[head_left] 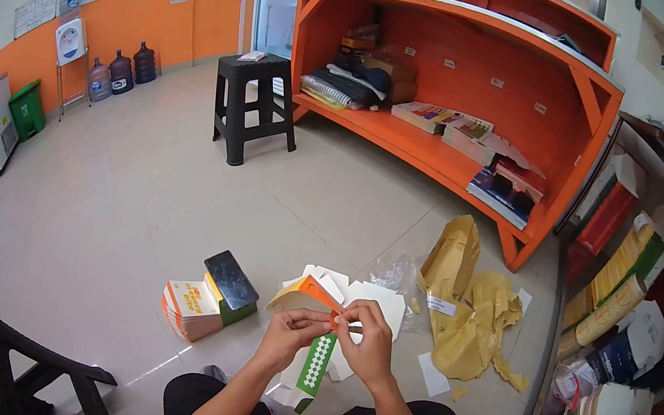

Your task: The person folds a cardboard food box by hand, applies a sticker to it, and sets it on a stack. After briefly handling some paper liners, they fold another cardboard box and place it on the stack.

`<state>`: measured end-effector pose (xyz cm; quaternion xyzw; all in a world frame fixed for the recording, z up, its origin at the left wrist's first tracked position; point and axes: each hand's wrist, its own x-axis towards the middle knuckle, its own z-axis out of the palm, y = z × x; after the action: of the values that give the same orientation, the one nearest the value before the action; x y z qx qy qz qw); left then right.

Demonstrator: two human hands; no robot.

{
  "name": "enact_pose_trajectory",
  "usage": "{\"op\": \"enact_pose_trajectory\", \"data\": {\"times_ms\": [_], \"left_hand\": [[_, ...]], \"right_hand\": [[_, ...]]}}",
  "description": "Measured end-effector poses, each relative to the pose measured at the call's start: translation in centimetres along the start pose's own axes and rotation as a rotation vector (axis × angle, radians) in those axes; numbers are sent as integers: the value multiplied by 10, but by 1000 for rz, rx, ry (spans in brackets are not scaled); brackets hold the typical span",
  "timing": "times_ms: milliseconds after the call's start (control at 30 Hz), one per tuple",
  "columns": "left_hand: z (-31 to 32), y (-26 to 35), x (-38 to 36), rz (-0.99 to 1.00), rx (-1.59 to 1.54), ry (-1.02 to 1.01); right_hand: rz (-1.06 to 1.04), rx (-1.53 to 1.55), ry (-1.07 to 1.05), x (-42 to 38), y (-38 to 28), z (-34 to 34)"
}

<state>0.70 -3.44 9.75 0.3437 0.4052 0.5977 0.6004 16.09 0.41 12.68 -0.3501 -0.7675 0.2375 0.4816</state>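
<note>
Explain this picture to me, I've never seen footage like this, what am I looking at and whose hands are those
This is one view from a camera worn on a person's head, looking down at their own hands; the fisheye lens bends the room. The person sits on the floor. The left hand and right hand together pinch a flat printed carton with an orange top and a green checked strip. Beside them lie a stack of flat cartons with a phone on top, white carton blanks and crumpled brown paper. Behind stand a black stool and orange shelves.

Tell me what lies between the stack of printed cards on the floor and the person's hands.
In the head view, a green box with a dark phone on top sits between the card stack and the left hand.
</note>
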Motion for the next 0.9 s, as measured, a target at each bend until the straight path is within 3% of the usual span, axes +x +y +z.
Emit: {"op": "enact_pose_trajectory", "data": {"times_ms": [433, 533, 767, 900], "left_hand": [[9, 0, -3, 48, -42, 84], [8, -5, -2, 51, -45, 18], [7, -19, 2, 147, -13, 193], [10, -22, 3, 186, -177, 226]], "right_hand": [[-32, 52, 30, -2, 0, 6], [-35, 59, 64, -2, -2, 6], [-33, 99, 54, -1, -11, 0], [-68, 115, 39, -2, -13, 5]]}}
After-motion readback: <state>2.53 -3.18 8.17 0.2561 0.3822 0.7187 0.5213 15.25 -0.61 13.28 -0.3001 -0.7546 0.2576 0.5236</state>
